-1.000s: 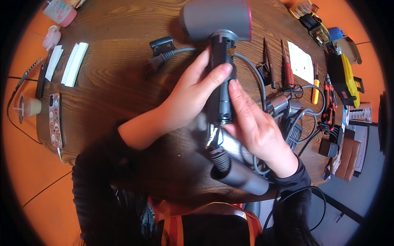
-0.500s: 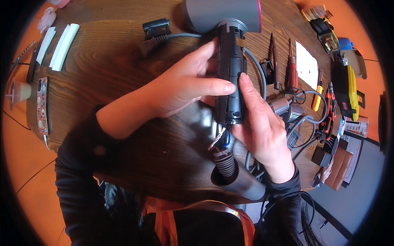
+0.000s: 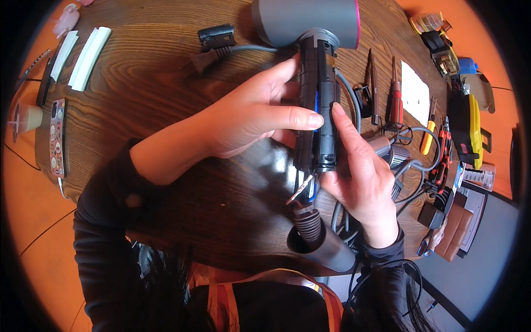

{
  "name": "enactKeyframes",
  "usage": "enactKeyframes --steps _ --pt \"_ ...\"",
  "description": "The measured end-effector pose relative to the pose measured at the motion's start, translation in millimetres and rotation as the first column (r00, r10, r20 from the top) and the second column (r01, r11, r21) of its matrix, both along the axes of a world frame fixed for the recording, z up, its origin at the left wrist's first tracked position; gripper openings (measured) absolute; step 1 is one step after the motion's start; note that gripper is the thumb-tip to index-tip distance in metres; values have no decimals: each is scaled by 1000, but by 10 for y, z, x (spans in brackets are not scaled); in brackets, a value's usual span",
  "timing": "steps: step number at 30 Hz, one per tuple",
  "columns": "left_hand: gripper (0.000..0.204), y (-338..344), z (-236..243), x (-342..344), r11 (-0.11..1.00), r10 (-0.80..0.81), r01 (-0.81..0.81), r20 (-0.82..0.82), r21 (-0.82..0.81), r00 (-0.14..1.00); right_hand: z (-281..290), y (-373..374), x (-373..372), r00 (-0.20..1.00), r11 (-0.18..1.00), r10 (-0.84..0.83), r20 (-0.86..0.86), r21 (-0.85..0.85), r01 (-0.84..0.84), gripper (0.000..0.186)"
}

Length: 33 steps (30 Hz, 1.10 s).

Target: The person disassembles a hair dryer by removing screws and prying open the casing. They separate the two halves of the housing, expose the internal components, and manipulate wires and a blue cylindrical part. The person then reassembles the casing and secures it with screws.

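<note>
A grey hair dryer (image 3: 310,22) with a pink rim lies on the wooden table, its handle pointing toward me. The handle's black inner housing (image 3: 327,116) is bare, and a lengthwise gap shows between its two halves, with blue inside. My left hand (image 3: 254,122) grips the left half, thumb on top. Against the right half rests my right hand (image 3: 362,177), its fingers curled under and partly hidden. Below the housing, a whitish twisted strand (image 3: 300,190) and a blue wire run to a ribbed cord sleeve (image 3: 310,224), which enters a dark grey tube (image 3: 332,253).
Right of the dryer lie a red screwdriver (image 3: 396,102), a yellow screwdriver (image 3: 427,138), white paper (image 3: 415,91) and looped grey cable (image 3: 417,166). A yellow-and-black case (image 3: 475,130) is beyond. A plug (image 3: 204,61) lies left of the dryer; a phone (image 3: 57,133) and white strips (image 3: 88,58) lie far left.
The gap between the housing halves has widened, and blue now shows in it. My right hand has moved slightly right with its half; the whole view has shifted a little.
</note>
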<state>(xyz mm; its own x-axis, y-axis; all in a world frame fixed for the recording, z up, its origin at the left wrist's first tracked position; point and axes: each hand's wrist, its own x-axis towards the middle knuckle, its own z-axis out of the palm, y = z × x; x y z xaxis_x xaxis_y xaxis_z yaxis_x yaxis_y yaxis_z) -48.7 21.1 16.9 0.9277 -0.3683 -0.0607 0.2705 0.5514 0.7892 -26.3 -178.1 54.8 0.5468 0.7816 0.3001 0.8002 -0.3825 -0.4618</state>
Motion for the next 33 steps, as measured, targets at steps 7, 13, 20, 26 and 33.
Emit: enactKeyframes --steps 7,13,20,26,33 --pt "70 22 5 8 999 -36 36 -13 -4 999 13 -5 4 1000 1000 -10 29 -4 10 63" --pt "71 16 12 8 999 -40 40 -8 21 999 108 -52 33 998 989 58 -37 -132 -63 69" --pt "73 -3 7 16 1000 -30 30 -12 -7 999 114 -44 44 999 991 54 -7 -120 -55 73" --pt "74 -2 -15 12 1000 -30 30 -10 -8 1000 111 -38 69 997 993 72 12 -97 -71 73" --pt "77 0 -41 11 1000 -15 15 10 22 1000 144 -14 -3 1000 985 0 6 -174 1 67"
